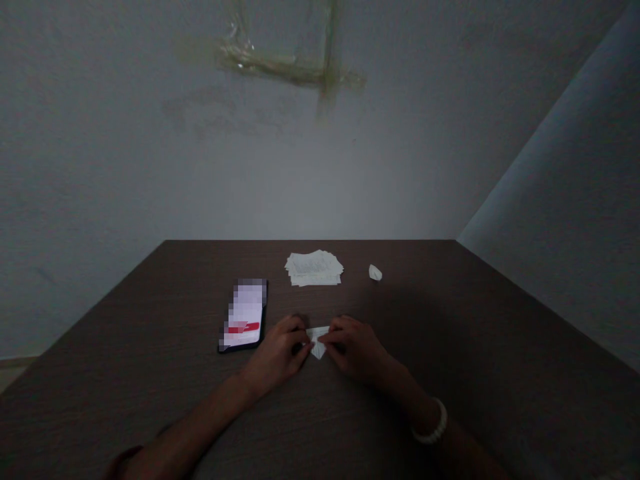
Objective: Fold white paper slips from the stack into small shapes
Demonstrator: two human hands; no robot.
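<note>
Between my two hands lies a small piece of folded paper (319,349), pale, with its lower end coming to a point towards me. My left hand (283,350) grips its left side, thumb and fingers pinched together. On the opposite side my right hand (357,347) pinches the paper too, its fingers curled. The fingers cover both side edges of the paper. A light beaded bracelet (434,427) circles my right wrist.
A phone (245,317) with a lit screen lies left of my hands. Further back is a pile of paper sheets (314,269), and right of it a small white folded or crumpled piece (375,273). The brown table (175,280) meets a grey wall (400,167).
</note>
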